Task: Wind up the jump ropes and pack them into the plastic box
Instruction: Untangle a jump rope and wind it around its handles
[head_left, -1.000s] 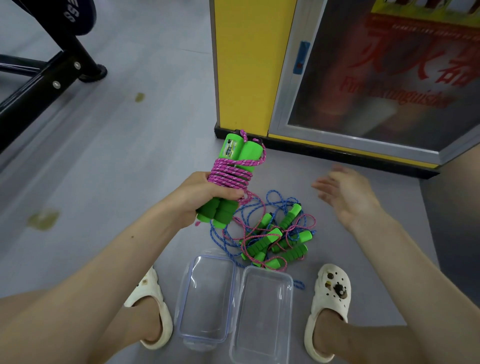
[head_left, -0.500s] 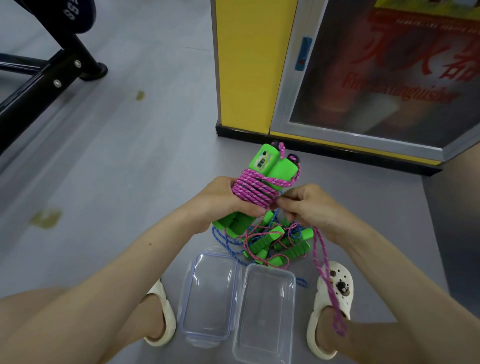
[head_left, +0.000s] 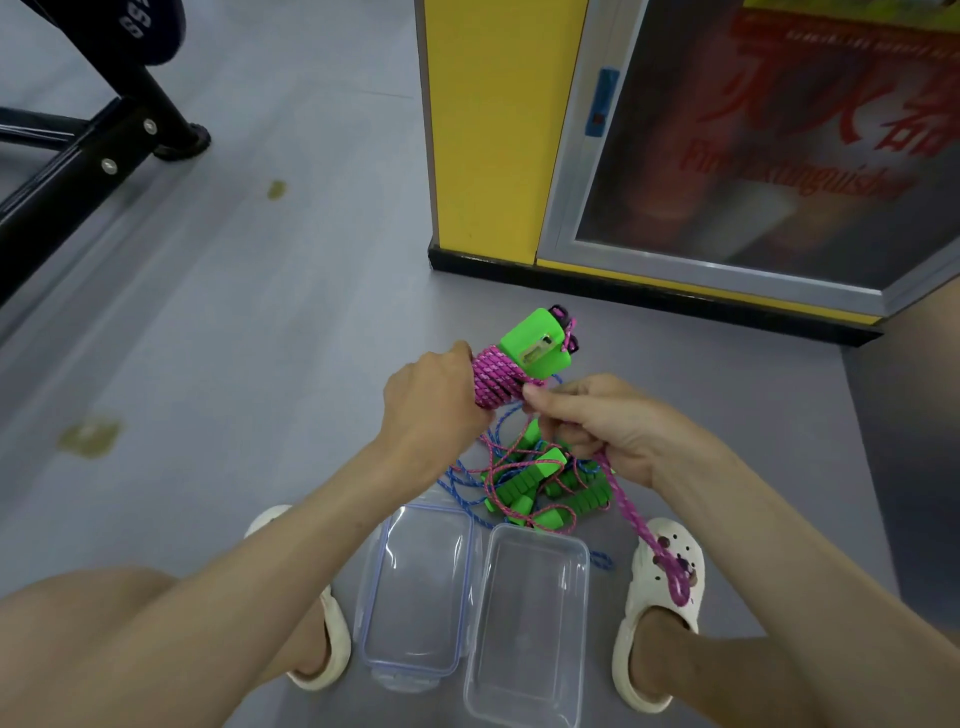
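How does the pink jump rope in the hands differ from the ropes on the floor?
The held pink jump rope is wound tightly round its green handles; the floor ropes lie loose and tangled. The left hand grips the held rope and the right hand pinches its tail; the floor ropes lie untouched. Both have green handles.

The floor (head_left: 260, 338) is a smooth grey-blue sheet with yellowish stains (head_left: 89, 435) at left. A black metal frame (head_left: 78, 171) with bolt heads stands at upper left on a round foot (head_left: 182, 145). A yellow cabinet (head_left: 483, 130) on a black plinth (head_left: 623, 296) stands ahead. Its grey-framed glass door (head_left: 779, 156) carries red lettering, "Fire Extinguisher", and a blue latch (head_left: 601, 101).
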